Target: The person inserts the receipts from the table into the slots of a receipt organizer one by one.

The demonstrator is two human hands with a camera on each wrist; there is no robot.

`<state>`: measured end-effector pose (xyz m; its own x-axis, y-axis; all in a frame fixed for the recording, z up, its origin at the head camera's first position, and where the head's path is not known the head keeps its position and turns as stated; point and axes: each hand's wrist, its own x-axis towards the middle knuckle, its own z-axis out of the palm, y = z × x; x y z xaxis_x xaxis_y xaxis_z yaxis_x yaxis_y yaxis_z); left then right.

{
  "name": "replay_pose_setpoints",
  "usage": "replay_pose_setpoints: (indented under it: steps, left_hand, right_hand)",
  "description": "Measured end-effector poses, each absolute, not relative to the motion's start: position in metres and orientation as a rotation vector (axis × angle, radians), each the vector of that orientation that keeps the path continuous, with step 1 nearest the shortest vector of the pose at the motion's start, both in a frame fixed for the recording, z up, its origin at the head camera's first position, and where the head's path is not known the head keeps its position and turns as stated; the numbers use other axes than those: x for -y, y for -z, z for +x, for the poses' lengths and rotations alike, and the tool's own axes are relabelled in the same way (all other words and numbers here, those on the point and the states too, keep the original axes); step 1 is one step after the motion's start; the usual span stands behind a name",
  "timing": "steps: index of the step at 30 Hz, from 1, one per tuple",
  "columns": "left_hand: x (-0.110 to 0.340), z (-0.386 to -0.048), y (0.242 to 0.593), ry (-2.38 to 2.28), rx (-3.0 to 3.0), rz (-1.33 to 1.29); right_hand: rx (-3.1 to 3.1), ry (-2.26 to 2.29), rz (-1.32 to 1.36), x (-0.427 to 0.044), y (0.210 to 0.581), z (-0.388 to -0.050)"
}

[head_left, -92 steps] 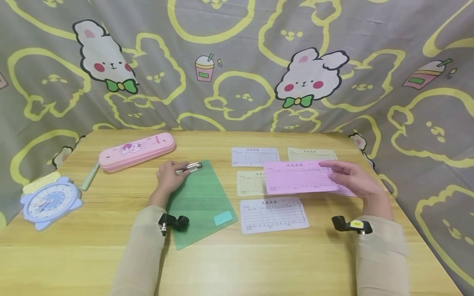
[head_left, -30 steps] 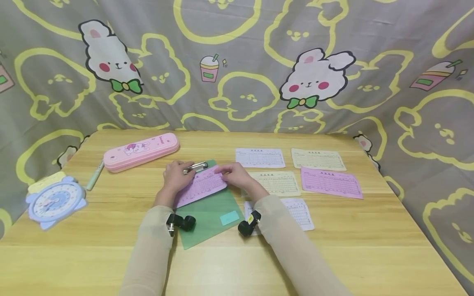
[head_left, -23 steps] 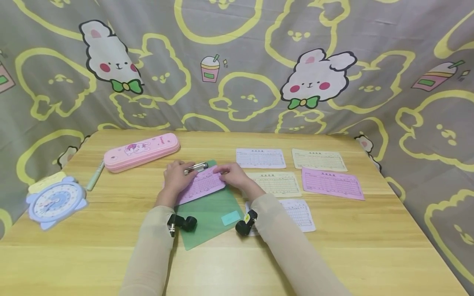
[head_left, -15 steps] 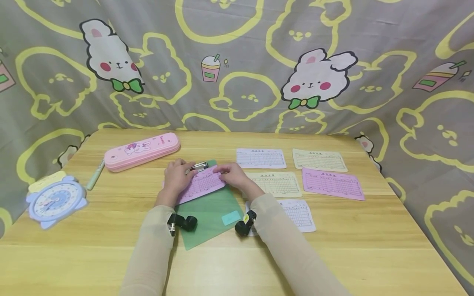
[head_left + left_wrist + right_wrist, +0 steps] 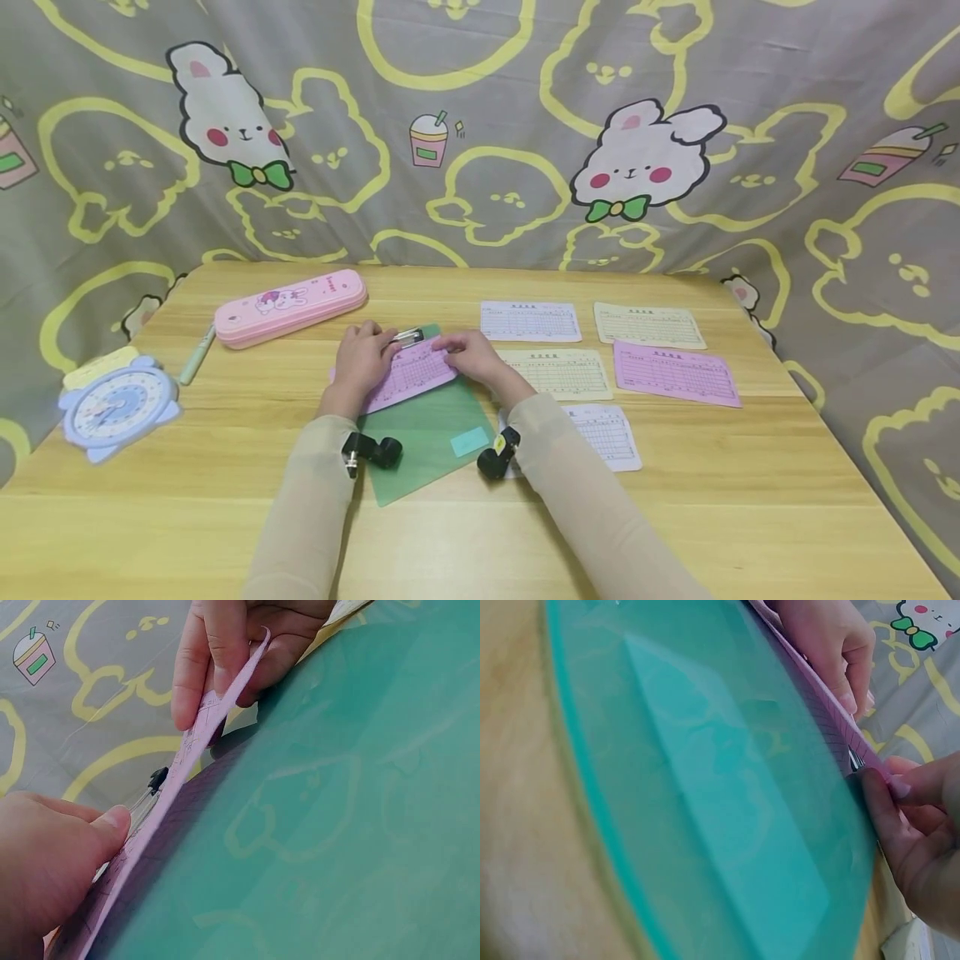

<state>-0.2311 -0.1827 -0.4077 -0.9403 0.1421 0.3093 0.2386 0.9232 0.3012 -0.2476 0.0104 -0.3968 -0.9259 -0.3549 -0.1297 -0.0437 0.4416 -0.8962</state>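
Observation:
A green translucent clipboard (image 5: 420,446) with a turquoise label lies tilted on the table. My left hand (image 5: 360,367) is at its top edge, the thumb on the metal clip (image 5: 409,337); its other fingers are partly hidden. Over the upper part of the board lies a pink printed form slip (image 5: 411,377), its top edge beside the clip. My right hand (image 5: 472,357) pinches the slip's right end between thumb and fingers, plain in the right wrist view. In the left wrist view the slip (image 5: 169,784) appears edge-on, its right end curling up.
Several form slips lie on the right: a white slip (image 5: 531,322), a cream slip (image 5: 649,326), a second pink slip (image 5: 677,372), and others partly under my right arm. A pink pencil case (image 5: 292,308), a green pen (image 5: 197,357) and a blue toy clock (image 5: 120,408) lie left.
My right hand has carried the pink slip from the right over to the clipboard, then stays nearly still. My left hand keeps at the clip and has slid slightly, covering more of it.

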Motion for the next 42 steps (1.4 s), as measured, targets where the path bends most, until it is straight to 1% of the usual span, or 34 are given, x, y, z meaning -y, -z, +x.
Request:
replay_pose_setpoints:
  steps: [17,28,36,42]
  left_hand:
    - [0.182,-0.228,0.411,0.571,2.814,-0.254]
    - [0.18,-0.23,0.412,0.54,2.816,-0.254]
    - [0.181,-0.231,0.409,0.554,2.809,-0.251]
    - [0.183,-0.231,0.407,0.52,2.805,-0.253]
  right_hand:
    - [-2.346,1.477,-0.236,-0.004,0.394,-0.256]
    - [-2.368,1.481,-0.239,-0.003,0.393,-0.263]
    - [-2.4,1.47,-0.236,-0.004,0.391,-0.261]
    - [-2.328,1.568,-0.184,-0.004,0.392,-0.26]
